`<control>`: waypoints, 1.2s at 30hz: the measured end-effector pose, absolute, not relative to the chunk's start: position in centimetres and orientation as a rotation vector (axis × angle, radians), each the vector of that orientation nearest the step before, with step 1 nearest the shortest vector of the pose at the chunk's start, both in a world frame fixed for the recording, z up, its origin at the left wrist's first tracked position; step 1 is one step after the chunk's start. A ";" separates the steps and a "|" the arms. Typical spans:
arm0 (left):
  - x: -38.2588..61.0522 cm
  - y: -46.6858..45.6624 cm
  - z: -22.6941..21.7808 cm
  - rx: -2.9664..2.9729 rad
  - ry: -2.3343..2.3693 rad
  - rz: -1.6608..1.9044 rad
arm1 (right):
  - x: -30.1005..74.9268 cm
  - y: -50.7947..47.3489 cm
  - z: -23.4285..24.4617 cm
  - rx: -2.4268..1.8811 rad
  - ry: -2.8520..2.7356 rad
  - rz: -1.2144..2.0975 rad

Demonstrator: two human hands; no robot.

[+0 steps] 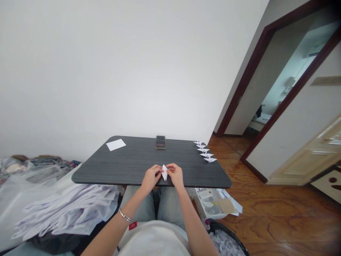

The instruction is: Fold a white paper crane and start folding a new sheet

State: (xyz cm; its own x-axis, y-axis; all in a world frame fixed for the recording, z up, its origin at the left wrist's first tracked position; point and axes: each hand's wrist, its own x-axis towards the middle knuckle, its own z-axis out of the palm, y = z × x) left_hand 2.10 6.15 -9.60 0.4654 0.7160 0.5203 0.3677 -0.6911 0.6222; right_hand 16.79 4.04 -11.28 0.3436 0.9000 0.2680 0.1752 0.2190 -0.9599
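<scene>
A small white piece of folded paper (164, 173), diamond-shaped with a point toward me, is between my hands near the table's front edge. My left hand (152, 175) pinches its left side with thumb and finger. On the right side, my right hand (175, 173) grips it the same way. Several folded paper cranes (205, 150) stand in a row along the table's right side. A flat stack or sheet of white paper (115, 144) lies at the back left.
The dark table (138, 160) stands against a white wall. A phone (160, 142) lies at its back middle. Below on the right are a box of odds and ends (210, 206) and a bin full of folded paper (226, 243). White cloth (71, 209) is heaped at the left.
</scene>
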 end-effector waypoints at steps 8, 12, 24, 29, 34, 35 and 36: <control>1.8 6.5 -9.3 1.862 0.807 1.225 | 16.8 3.9 -11.2 -1.093 -0.965 0.806; 1.9 7.5 -9.8 1.667 0.883 1.244 | 16.6 3.9 -11.1 -1.013 -0.888 0.820; 1.9 7.9 -9.5 1.552 0.748 0.966 | 15.7 3.8 -10.7 -0.952 -0.856 0.830; 1.8 8.0 -9.6 1.525 0.781 1.004 | 15.7 4.1 -10.8 -1.010 -0.898 0.799; 1.6 7.9 -9.5 1.521 0.790 1.036 | 15.4 4.4 -10.9 -1.062 -1.013 0.848; 1.6 7.8 -9.5 1.523 0.787 1.039 | 15.4 4.4 -10.9 -1.072 -1.030 0.857; 1.6 7.8 -9.5 1.525 0.783 1.041 | 15.4 4.4 -11.0 -1.080 -1.043 0.859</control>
State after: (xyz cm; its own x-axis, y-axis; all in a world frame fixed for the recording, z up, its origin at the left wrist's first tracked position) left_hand 1.61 7.83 -9.49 0.4008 0.8925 0.2068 -0.0491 -0.2044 0.9776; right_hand 15.38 4.44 -11.00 0.2930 0.9265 0.2361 -0.0546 0.2628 -0.9633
